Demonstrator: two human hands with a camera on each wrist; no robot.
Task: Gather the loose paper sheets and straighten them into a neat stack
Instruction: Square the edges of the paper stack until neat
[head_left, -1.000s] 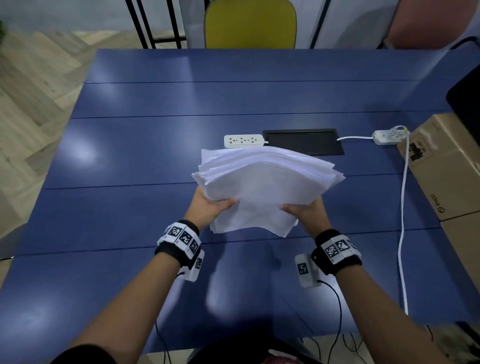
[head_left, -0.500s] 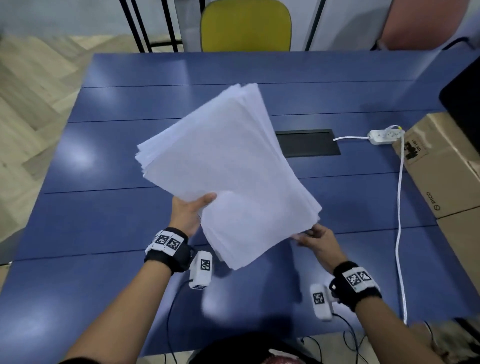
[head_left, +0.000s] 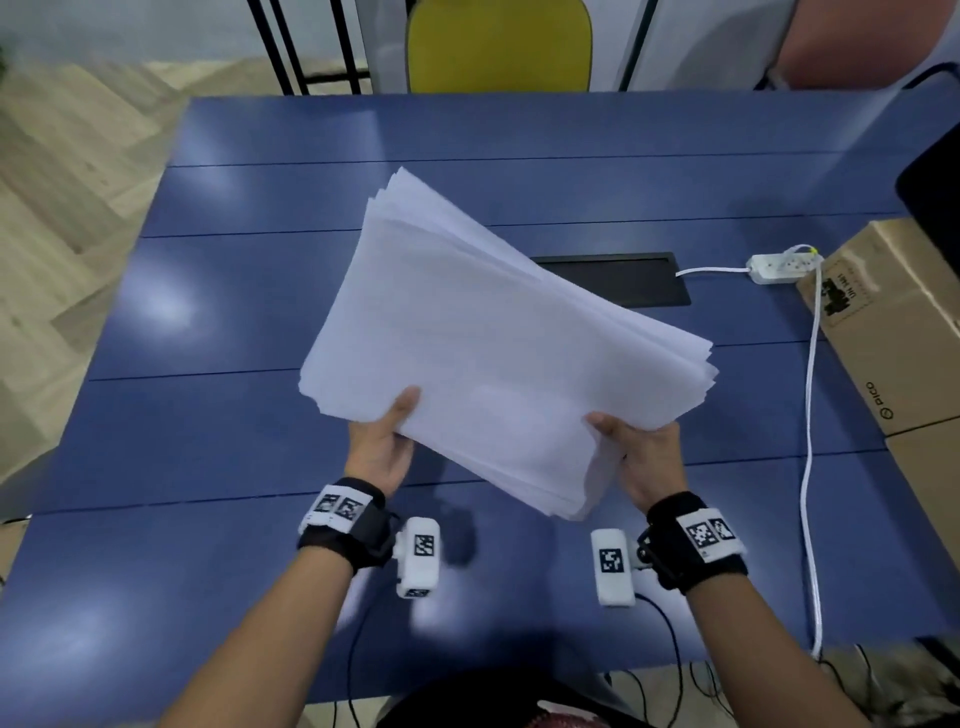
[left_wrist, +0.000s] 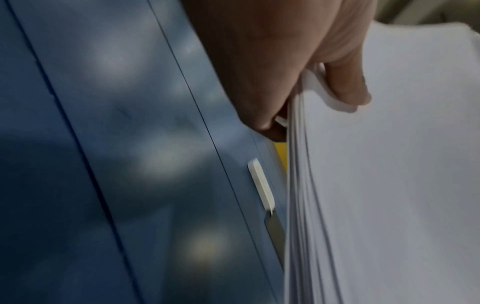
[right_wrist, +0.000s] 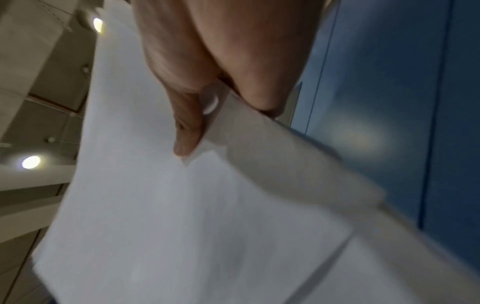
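1. Two hands carry the sheets (head_left: 498, 358) clear above the worktop (head_left: 208, 519), so I can square them in the air.
2. My left hand (head_left: 376, 449) pinches the near-left edge, thumb on top and fingers beneath; in the left wrist view the thumb (left_wrist: 348, 82) presses the top sheet.
3. My right hand (head_left: 647, 454) pinches the near corner the same way, grip curled round the edge, which I judge steadies the loose bundle.
4. The sheets are fanned, edges stepped at the right and far corners, so the stack is not yet neat.
5. Half a second ago the bundle was tipped up steeply with my right hand only touching its lower edge; now it lies flatter and turned, both hands gripping.
6. Beyond lie a power strip (head_left: 782, 267) and a box (head_left: 893, 322).
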